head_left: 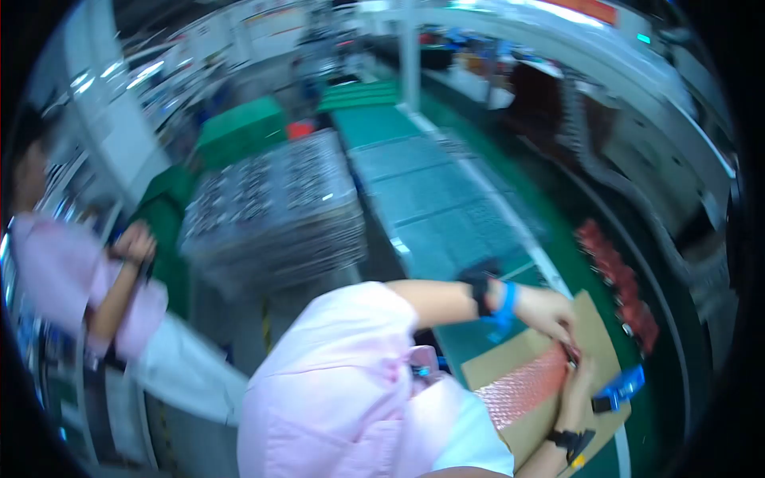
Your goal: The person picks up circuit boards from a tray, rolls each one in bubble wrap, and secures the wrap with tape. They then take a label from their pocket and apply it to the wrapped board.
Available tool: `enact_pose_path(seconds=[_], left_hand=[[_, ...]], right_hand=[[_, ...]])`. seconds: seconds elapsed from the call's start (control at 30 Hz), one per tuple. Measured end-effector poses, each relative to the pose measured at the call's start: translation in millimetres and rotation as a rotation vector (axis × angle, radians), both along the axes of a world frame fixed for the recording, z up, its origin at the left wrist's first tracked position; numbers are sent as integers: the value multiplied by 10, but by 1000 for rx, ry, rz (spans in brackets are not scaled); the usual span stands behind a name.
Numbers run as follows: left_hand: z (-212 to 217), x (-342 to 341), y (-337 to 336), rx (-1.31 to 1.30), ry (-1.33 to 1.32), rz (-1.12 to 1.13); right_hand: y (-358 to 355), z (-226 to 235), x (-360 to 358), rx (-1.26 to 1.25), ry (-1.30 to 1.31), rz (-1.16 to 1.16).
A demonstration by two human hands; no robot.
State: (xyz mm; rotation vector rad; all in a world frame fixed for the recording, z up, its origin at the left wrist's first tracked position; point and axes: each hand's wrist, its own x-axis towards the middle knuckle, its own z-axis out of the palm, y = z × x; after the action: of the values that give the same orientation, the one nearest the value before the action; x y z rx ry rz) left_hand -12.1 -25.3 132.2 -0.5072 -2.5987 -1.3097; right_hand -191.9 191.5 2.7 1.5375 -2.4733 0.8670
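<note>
A pink bubble-wrap piece [522, 390] lies on a brown cardboard sheet [594, 323] at the lower right. My left hand [551, 312], with a blue strap and a black band at the wrist, reaches in from the left, its fingers closed at the far right end of the wrap. My right hand [580, 382] comes up from below, black band on the wrist, fingers curled at the same end. The fingertips meet around a small dark reddish bit, too blurred to name. A blue box-like object [618, 389] sits just right of my right hand.
Reddish wrapped pieces [617, 287] lie in a row on the green surface at the right. A teal-topped bench [430, 191] runs away from me. A stack of clear trays [275, 211] stands left of it, green bins [243, 131] behind. Another person [96, 271] stands at the left.
</note>
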Motion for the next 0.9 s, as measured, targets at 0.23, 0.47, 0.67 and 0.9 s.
enact_pose_path(seconds=[0.23, 0.47, 0.67, 0.9], left_hand=[[-1353, -257, 848, -269, -16, 112], [-1631, -104, 998, -408, 340, 386], [-1812, -222, 1056, -409, 469, 391], [-1402, -12, 778, -429, 407, 345]], right_hand=[[-308, 33, 119, 37, 58, 108], [-221, 20, 51, 123, 107, 74], [-72, -64, -28, 48, 319, -20], [-349, 176, 232, -1, 257, 55]])
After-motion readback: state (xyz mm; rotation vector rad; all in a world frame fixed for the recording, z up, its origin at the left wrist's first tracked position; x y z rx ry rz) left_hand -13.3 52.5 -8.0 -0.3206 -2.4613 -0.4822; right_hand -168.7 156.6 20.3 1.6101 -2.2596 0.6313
